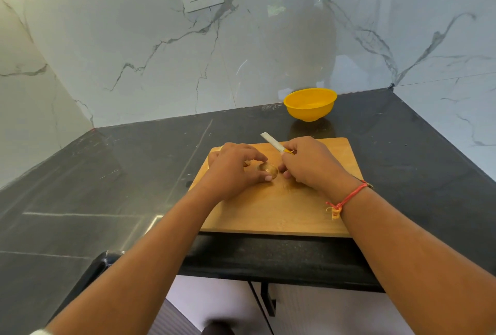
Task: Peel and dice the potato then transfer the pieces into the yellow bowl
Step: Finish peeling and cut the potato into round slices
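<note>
**Steadying the potato on the board**

The left hand (pixel 233 171) curls its fingers round the potato (pixel 269 170), which lies on the wooden cutting board (pixel 281 214). Just beside it, the right hand (pixel 308 165) grips a tool (pixel 271 142) whose white end points toward the wall; knife or peeler cannot be told. The yellow bowl (pixel 310 105) stands behind the board on the dark counter (pixel 107 173).

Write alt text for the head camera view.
Two hands work over a wooden cutting board: the left hand holds a potato, the right hand grips a white-handled tool beside it. A yellow bowl stands behind the board on a dark counter.
</note>
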A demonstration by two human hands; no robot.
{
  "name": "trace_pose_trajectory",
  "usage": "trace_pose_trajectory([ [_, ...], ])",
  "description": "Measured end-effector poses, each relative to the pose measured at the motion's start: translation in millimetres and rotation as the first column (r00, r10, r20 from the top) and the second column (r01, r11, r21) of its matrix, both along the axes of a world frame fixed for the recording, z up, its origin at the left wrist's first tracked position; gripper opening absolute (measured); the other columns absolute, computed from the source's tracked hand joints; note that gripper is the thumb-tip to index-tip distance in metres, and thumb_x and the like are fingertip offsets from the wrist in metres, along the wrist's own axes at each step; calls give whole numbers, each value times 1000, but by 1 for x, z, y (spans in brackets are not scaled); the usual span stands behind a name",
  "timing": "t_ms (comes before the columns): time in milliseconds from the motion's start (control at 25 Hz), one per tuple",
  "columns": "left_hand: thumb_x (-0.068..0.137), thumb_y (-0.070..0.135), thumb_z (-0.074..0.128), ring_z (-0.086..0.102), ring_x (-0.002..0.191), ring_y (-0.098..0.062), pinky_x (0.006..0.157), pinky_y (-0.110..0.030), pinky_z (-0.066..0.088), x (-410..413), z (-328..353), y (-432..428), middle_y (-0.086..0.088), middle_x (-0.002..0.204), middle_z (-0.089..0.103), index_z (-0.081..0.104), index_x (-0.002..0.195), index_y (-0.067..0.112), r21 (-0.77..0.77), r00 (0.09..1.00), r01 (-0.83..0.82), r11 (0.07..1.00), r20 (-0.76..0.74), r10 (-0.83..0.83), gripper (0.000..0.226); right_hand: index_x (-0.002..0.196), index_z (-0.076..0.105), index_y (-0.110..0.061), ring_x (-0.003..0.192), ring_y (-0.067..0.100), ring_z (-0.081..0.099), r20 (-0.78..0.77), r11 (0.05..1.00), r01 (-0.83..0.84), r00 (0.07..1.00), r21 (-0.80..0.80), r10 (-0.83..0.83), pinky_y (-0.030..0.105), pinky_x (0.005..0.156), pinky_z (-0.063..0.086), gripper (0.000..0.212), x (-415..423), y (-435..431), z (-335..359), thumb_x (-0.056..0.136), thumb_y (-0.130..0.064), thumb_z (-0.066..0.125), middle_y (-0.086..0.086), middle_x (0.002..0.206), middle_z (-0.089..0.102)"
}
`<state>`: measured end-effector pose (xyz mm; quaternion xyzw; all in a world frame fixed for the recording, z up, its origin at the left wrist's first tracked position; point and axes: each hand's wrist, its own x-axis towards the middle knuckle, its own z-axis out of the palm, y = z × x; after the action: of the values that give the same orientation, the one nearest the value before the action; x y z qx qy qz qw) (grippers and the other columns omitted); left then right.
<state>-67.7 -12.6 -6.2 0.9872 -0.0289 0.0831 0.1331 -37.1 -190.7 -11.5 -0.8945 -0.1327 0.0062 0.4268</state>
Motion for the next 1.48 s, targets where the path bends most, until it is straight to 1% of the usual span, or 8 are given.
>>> trace_pose_trajectory([
  [280,92,63,51,36,140,-8,108,-46,20,8,-5,3,19,144,50,55,132,43,88,996,90,992,14,-92,44,129,63,-18,70,10,71,51,1000,12,999,-10,-11,31,73,61,31,0,1,-1,101,-22,50,0,88,73],
  [480,94,64,43,48,127,-7,104,-41,19,13,-8,6,17,129,61,60,123,39,179,992,88,980,73,-102,42,120,66,-17,66,10,72,21,996,49,999,69,-50,28,64,61,25,2,2,-3,100,-19,51,1,85,74],
  [600,94,66,40,51,121,-6,104,-42,20,11,-13,2,17,120,63,62,115,37,187,987,53,981,138,-80,42,106,70,-16,69,13,72,32,993,79,996,86,-82,39,72,63,20,2,1,-3,99,-20,52,3,80,73],
  [800,96,62,45,55,119,-6,110,-40,20,6,-13,1,16,126,64,63,123,37,65,980,102,993,164,-112,41,113,73,-15,82,22,65,140,990,101,986,-102,-87,38,77,58,27,-5,0,6,96,-21,53,7,91,71],
  [920,98,49,53,62,109,-11,108,-39,31,3,-13,3,9,115,71,70,119,28,15,972,170,985,163,-170,34,116,74,-17,84,22,64,134,975,85,989,-206,-58,36,75,56,29,-12,-7,13,97,-23,52,6,91,71],
  [1040,96,37,62,66,103,-18,94,-42,50,6,-14,8,0,112,73,73,114,18,-88,965,219,972,166,-203,29,108,75,-16,83,21,66,154,939,95,987,-329,-46,38,78,57,27,-23,-8,13,99,-26,52,6,83,71],
  [1200,93,38,64,66,98,-19,88,-44,53,10,-15,9,-1,105,74,74,107,15,-105,968,213,971,158,-196,29,102,76,-19,82,20,66,184,922,107,982,-371,-40,33,75,56,24,-34,-4,12,98,-27,53,3,80,71],
  [1480,92,46,64,64,99,-15,90,-40,54,12,-15,8,5,112,72,71,120,24,-103,977,165,981,156,-147,36,114,75,-21,84,22,64,187,924,102,982,-369,-33,33,75,55,28,-35,-1,11,99,-27,52,4,83,71],
])
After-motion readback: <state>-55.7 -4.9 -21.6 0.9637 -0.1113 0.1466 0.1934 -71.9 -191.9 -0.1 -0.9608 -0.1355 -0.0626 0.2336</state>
